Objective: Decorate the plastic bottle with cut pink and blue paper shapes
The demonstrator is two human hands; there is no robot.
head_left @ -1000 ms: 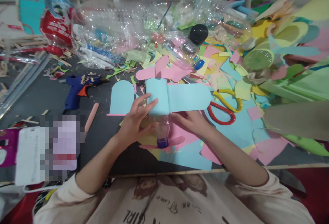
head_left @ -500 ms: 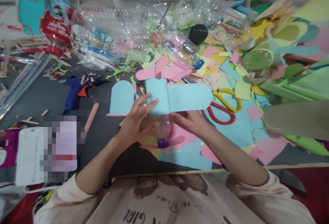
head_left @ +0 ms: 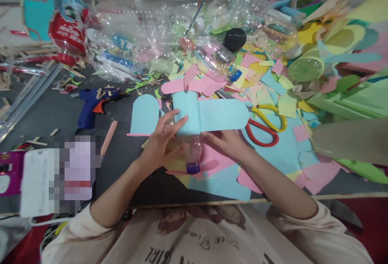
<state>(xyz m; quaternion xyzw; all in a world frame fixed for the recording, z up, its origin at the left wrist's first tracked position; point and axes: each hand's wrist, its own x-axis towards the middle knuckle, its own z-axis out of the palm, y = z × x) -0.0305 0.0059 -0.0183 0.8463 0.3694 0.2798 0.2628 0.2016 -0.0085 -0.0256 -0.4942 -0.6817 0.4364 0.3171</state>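
A small clear plastic bottle (head_left: 194, 146) with a purple cap lies with the cap toward me, its body wrapped in light blue paper (head_left: 189, 112). My left hand (head_left: 162, 138) grips it from the left, fingertips on the wrap and thumb by the neck. On the other side my right hand (head_left: 226, 142) holds the bottle, thumb against its side, other fingers hidden beneath a rounded blue paper wing (head_left: 224, 114). A second blue paper wing (head_left: 144, 112), edged with a pink strip, juts out at left. Pink paper pieces (head_left: 173, 86) show at the bottle's far end.
Scissors with red and yellow handles (head_left: 263, 139) lie right of the wing. A blue glue gun (head_left: 91, 106) and a pink paper roll (head_left: 109, 138) are at left. Clear bottles and plastic (head_left: 127, 25) pile up behind, with coloured paper scraps (head_left: 273, 78) to the right.
The whole view has shifted very slightly. Both hands keep their hold, and the paper-wrapped bottle stays in place.
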